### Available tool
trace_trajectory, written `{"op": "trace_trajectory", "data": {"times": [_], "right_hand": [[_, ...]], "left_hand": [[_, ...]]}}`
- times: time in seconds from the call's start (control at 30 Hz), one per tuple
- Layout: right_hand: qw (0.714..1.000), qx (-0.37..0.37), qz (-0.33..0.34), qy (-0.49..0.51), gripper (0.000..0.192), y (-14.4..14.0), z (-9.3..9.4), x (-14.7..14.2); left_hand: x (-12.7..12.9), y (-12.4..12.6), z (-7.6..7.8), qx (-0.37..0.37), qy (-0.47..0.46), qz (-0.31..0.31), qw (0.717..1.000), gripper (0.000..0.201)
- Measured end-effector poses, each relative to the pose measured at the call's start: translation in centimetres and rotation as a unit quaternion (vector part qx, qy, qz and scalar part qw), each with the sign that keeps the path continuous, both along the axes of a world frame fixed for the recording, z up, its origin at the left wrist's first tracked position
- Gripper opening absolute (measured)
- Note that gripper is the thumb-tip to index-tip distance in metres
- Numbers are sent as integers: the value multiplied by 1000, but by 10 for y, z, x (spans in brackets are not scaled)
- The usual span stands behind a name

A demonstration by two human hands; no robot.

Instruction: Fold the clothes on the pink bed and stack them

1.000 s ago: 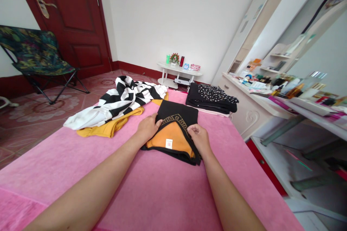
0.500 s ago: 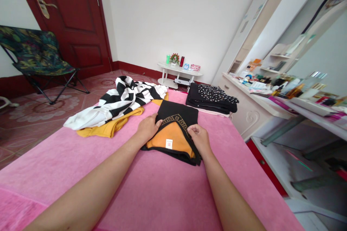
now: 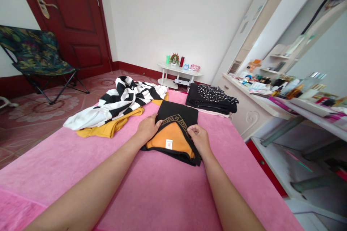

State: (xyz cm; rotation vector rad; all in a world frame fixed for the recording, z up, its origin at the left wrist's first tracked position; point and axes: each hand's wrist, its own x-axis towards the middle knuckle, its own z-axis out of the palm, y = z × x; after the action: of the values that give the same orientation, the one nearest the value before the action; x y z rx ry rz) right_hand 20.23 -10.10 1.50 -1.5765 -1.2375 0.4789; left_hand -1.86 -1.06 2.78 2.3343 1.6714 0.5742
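Note:
A folded black garment (image 3: 177, 115) with an orange lining and a gold patterned neckline lies in the middle of the pink bed (image 3: 162, 187). My left hand (image 3: 148, 128) grips its left edge at the neckline. My right hand (image 3: 199, 137) pinches the right side of the neckline. A small white label shows on the orange lining between my hands.
A black-and-white striped garment (image 3: 121, 99) lies over a yellow one (image 3: 108, 127) at the left. A folded black studded pile (image 3: 213, 97) sits at the bed's far right. A cluttered dresser (image 3: 271, 90) stands right, a folding chair (image 3: 35, 55) and red door (image 3: 70, 17) left, a small white table (image 3: 179, 72) behind.

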Motion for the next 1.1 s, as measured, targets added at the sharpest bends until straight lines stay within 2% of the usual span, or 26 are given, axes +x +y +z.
{"op": "trace_trajectory", "data": {"times": [1.1], "right_hand": [[1000, -2, 1, 1, 15, 1, -1, 1]], "left_hand": [[-1, 1, -1, 0, -4, -1, 1000, 45]]}}
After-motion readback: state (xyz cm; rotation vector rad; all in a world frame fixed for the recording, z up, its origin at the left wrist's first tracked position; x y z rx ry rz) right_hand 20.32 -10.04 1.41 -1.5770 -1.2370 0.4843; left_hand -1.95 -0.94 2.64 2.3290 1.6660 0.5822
